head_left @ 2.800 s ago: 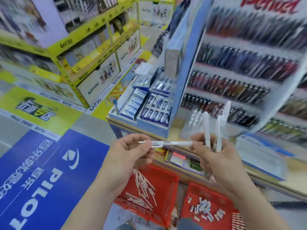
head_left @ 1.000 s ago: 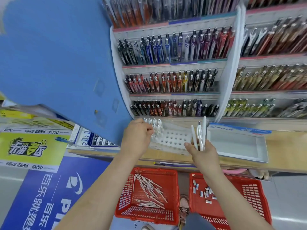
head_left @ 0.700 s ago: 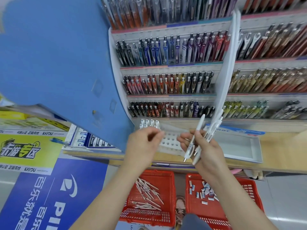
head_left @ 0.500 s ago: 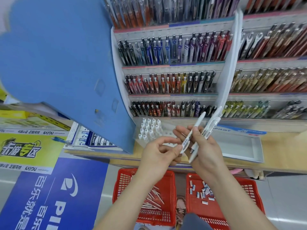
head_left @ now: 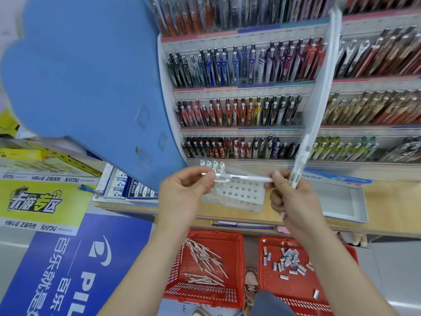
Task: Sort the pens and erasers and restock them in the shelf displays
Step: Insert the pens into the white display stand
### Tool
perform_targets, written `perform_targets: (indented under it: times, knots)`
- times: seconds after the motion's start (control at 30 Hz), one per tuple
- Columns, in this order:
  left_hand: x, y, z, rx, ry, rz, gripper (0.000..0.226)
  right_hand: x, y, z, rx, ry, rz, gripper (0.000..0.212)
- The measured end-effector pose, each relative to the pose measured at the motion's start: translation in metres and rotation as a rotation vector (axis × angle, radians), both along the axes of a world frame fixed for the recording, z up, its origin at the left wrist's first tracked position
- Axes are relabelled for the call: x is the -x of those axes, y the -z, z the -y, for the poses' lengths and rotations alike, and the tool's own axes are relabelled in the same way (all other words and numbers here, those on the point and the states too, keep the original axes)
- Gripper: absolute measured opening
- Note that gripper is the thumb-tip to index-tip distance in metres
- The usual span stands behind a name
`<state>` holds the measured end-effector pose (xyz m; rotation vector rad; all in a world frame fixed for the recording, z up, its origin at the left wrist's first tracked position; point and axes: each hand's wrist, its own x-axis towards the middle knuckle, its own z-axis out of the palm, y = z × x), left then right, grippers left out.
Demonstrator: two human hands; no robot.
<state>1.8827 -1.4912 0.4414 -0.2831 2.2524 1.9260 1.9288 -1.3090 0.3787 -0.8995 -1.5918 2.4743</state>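
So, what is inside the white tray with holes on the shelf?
A few white pens stand in the back-left holes of the tray; the visible holes nearer are empty. The left hand and the held pen cover its left part.

Drawn out level: slim white plastic pen [head_left: 241,177]
Before, it stood tilted in the right hand [head_left: 293,199]; now the left hand [head_left: 184,192] pinches one end, the right hand the other.

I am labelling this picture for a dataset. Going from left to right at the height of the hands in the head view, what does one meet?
yellow sign → left hand → pen → right hand → white tray
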Motion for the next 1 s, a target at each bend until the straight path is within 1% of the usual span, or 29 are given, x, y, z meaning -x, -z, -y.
perform_targets:
  times: [0.07, 0.13, 0.23, 0.3, 0.4, 0.6, 0.73, 0.8, 1.0]
  knots:
    - [0.011, -0.002, 0.003, 0.039, -0.039, -0.054, 0.012, -0.002, 0.002, 0.003, -0.057, -0.047, 0.032, 0.016]
    - [0.022, -0.003, 0.006, 0.169, -0.024, -0.129, 0.016, -0.004, 0.004, 0.005, -0.079, -0.040, 0.084, 0.020]
    - [0.036, -0.001, 0.004, 0.424, 0.072, -0.232, 0.019, -0.006, 0.009, 0.004, -0.036, -0.016, 0.135, 0.018]
    - [0.044, 0.005, 0.000, 0.571, 0.144, -0.286, 0.010, -0.006, 0.011, 0.003, 0.008, 0.002, 0.149, 0.019]
    - [0.051, 0.020, -0.007, 0.705, 0.254, -0.338, 0.009, -0.007, 0.011, 0.001, 0.051, -0.001, 0.163, 0.021]
    - [0.062, 0.033, -0.022, 0.781, 0.335, -0.431, 0.013, -0.010, 0.013, 0.001, 0.047, -0.042, 0.144, 0.023]
    - [0.062, 0.037, -0.028, 0.905, 0.458, -0.483, 0.016, -0.009, 0.012, 0.001, 0.049, -0.057, 0.138, 0.024]
    - [0.060, 0.041, -0.030, 0.941, 0.484, -0.485, 0.017, -0.009, 0.012, 0.000, 0.048, -0.059, 0.139, 0.024]
    - [0.064, 0.056, -0.032, 0.881, 0.459, -0.457, 0.017, -0.010, 0.012, -0.002, 0.062, -0.086, 0.133, 0.023]
